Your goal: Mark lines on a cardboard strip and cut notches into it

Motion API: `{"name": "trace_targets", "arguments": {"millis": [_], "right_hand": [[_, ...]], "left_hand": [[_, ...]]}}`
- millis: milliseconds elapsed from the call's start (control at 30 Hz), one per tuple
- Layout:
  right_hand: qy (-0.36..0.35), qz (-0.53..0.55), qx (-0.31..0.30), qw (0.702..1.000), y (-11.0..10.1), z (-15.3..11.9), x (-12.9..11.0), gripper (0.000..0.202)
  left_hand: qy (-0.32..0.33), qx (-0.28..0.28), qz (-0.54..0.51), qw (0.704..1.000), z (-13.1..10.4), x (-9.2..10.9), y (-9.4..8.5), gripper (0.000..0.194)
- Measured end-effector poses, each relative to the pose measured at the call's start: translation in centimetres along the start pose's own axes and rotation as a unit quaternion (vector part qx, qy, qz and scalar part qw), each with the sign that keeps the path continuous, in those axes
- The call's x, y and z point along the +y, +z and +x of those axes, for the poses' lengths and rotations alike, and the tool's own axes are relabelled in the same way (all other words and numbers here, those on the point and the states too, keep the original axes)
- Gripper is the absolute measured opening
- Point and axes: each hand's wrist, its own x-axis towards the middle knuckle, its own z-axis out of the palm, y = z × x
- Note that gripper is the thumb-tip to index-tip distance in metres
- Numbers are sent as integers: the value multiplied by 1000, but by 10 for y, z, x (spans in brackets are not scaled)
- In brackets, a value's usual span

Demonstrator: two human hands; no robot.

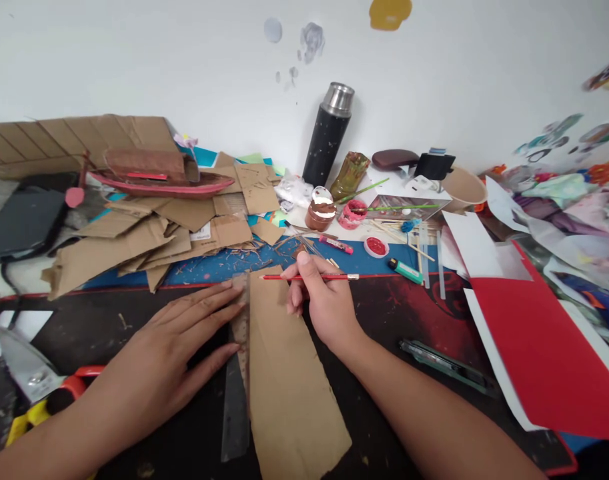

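Observation:
A strip of brown cardboard [289, 380] lies lengthwise on the dark mat. Along its left edge runs a clear ruler [235, 413]. My left hand [179, 340] lies flat with its fingers spread, the fingertips pressing on the ruler's upper part. Over the cardboard's top right edge, my right hand [327, 293] pinches a red pencil [321, 277] between thumb and fingers. The pencil is level, its tip pointing left near the top of the cardboard.
Scissors [34, 380] lie at the left and a cutter [447, 367] at the right. Behind are cardboard scraps [119, 247], a model boat [159, 183], paint jars [320, 213] and a black flask [329, 133]. Red paper [559, 347] covers the right side.

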Motion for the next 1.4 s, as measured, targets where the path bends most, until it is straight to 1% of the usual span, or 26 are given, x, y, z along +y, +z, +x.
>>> {"name": "trace_targets", "arguments": {"millis": [267,400,600,767,967,1067,1233,1400], "right_hand": [[3,-11,1,1000,0,-1,0,66],[7,-11,-4,1000,0,-1,0,65],[18,-16,-2,1000,-1,-1,-1,64],[14,-18,-7,1000,0,-2,-3,64],[20,-19,1,1000,1,-4,-3,64],[13,-24,-6,1000,1,-5,-2,66],[6,-34,-15,999,1,-7,0,66],[2,-36,-13,999,1,-7,0,65]], "left_hand": [[-1,-2,11,1000,-1,0,2,60],[4,-6,20,1000,-1,-1,3,62],[6,-1,31,999,-2,-1,4,59],[3,-4,18,1000,-3,-1,4,62],[15,5,26,1000,-2,0,2,62],[13,7,27,1000,-2,0,2,63],[8,3,24,1000,-1,1,3,68],[16,3,25,1000,1,1,-1,69]]}}
